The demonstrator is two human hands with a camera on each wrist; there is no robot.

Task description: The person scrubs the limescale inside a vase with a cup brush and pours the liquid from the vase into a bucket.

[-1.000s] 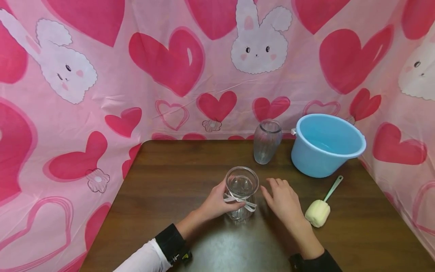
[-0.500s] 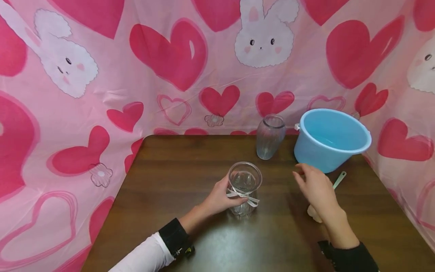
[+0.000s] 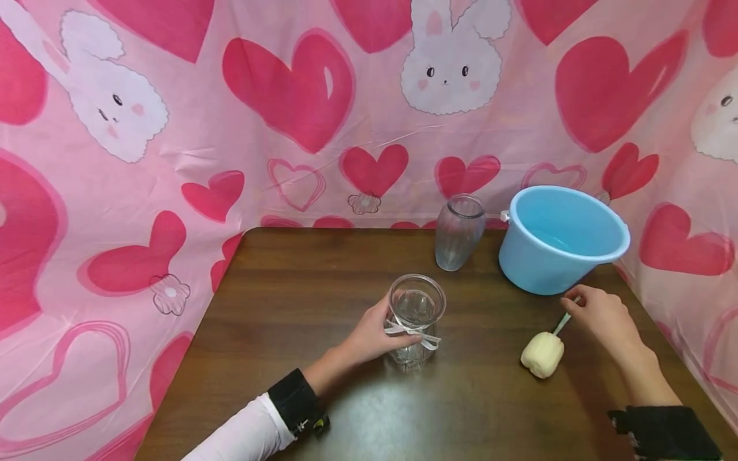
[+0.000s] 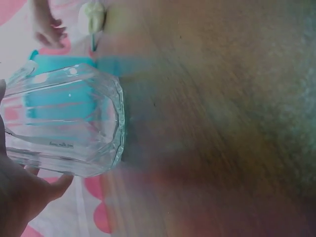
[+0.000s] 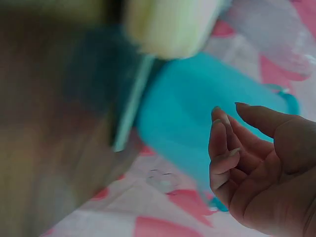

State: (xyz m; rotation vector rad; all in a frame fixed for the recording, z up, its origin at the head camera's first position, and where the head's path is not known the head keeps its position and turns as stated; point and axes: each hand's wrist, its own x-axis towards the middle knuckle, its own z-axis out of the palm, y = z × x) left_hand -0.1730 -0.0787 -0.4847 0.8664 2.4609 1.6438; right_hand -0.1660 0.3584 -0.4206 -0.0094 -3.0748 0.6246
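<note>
My left hand [image 3: 369,334] grips a clear glass jar [image 3: 416,307] with a white ribbon bow at its neck, thumb across the front. In the left wrist view the jar's faceted glass body [image 4: 64,118] shows above the wood. My right hand [image 3: 608,323] hovers near the handle end of a sponge bottle brush [image 3: 542,354], which has a pale yellow head and a thin green handle. From the right wrist, a gap separates the loosely curled fingers [image 5: 219,143] from the brush handle [image 5: 131,106]; they hold nothing.
A light blue bucket [image 3: 533,272] stands at the back right, just beyond my right hand. Left of it is a tall glass vase [image 3: 458,237] near the back edge of the dark wooden table [image 3: 323,262]. A pink heart-and-rabbit cloth [image 3: 288,96] hangs behind.
My right hand has moved rightward from beside the jar, passing over the brush, to the end of its handle. The left hand keeps its grip on the jar. The view has shifted slightly.
</note>
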